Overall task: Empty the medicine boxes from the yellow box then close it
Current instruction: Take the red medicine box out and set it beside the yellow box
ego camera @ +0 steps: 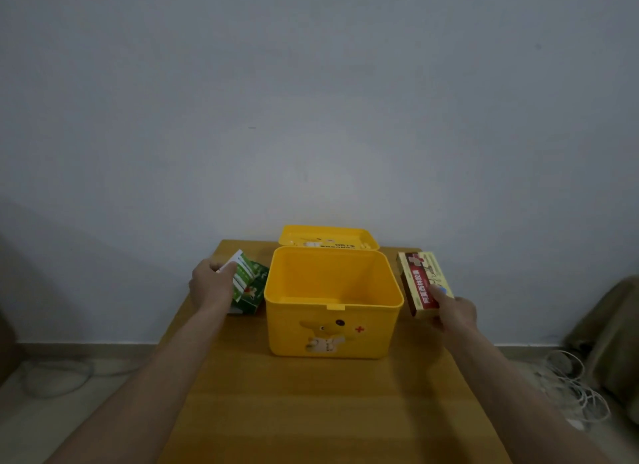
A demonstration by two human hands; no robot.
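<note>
The yellow box point(332, 329) stands open in the middle of the wooden table point(311, 411), and I see nothing inside it. Its lid point(326, 238) is tipped back behind it. My left hand point(211, 284) grips a green and white medicine box point(243, 273) just left of the yellow box, above or against another green medicine box point(254, 296) on the table. My right hand point(453, 311) holds a red and cream medicine box point(422, 284) just right of the yellow box, low over the table.
A plain wall rises right behind the table. White cables point(574, 391) lie on the floor at the right beside a dark bag point(612, 332). Another cable point(58, 377) lies on the floor at the left.
</note>
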